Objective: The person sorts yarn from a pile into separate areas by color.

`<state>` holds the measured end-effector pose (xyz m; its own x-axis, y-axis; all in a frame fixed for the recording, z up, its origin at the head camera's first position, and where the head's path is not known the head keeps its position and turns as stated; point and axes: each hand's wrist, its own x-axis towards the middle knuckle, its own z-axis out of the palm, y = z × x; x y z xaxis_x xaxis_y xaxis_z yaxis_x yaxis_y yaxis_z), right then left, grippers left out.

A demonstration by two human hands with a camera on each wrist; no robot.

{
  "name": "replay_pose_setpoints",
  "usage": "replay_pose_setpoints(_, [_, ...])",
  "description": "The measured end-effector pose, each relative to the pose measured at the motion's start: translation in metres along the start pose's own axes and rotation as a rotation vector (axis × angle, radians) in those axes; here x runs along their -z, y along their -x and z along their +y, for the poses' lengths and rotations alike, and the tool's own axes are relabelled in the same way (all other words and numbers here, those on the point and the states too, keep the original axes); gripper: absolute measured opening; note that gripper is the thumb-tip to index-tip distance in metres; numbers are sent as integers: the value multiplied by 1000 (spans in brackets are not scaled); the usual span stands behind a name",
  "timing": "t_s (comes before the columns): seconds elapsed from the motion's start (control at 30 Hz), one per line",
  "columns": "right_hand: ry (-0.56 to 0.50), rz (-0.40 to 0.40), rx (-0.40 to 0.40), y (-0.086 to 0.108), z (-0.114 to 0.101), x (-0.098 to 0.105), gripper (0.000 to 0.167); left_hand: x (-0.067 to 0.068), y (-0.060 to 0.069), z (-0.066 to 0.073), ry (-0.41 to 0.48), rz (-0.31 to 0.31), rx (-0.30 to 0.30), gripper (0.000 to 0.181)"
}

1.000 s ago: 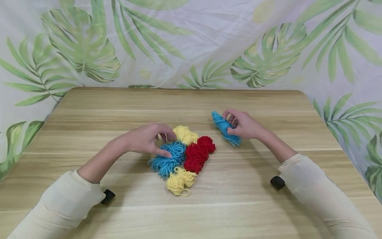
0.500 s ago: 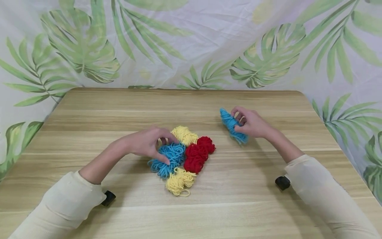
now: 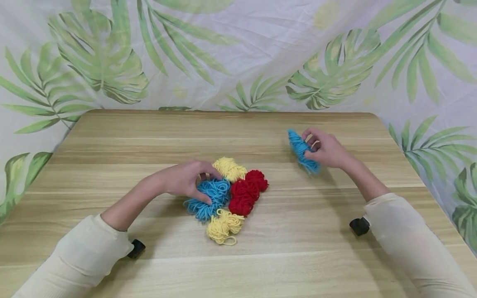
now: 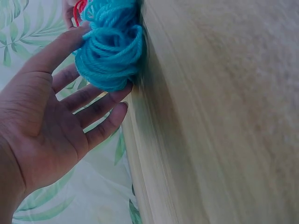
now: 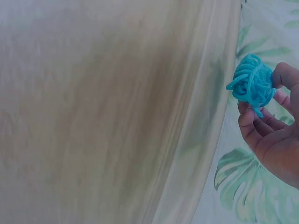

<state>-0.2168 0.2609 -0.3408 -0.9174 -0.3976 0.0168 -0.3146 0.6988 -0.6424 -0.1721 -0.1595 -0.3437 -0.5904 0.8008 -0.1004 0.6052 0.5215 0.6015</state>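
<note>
A bundle of blue yarn [image 3: 214, 193] lies at the left of a small cluster on the table. My left hand [image 3: 184, 179] grips it, thumb on the near side and fingers on the far side. In the left wrist view the thumb touches the blue yarn [image 4: 110, 58], with the other fingers partly behind it. To the right, apart from the cluster, my right hand [image 3: 326, 149] pinches a second, longer blue yarn bundle [image 3: 301, 150]. The right wrist view shows this blue bundle [image 5: 253, 83] between thumb and fingers, seemingly just off the table.
Two red yarn bundles [image 3: 244, 196] touch the blue one's right side. A yellow yarn bundle [image 3: 229, 169] lies behind, another yellow bundle [image 3: 225, 227] in front with a loose loop. A leaf-patterned cloth [image 3: 238, 54] hangs beyond the wooden table's [image 3: 298, 265] far edge.
My right hand has carried its blue yarn bundle right and away from me. My left hand has closed in on the other blue bundle, which has barely moved.
</note>
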Motion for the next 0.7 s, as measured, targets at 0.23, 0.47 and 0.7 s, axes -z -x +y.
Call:
replay_pose_setpoints(0.23, [23,35,-55,4,13,13,31,-1,-3,-1,-21,-14,6,55])
replay_pose_setpoints(0.47, [33,54,-94,9,24,22,32,0,-3,1,-6,-30,19,52])
replay_pose_setpoints(0.7, [58,60,-130,15,36,28,31,2,-4,0,19,-41,5,41])
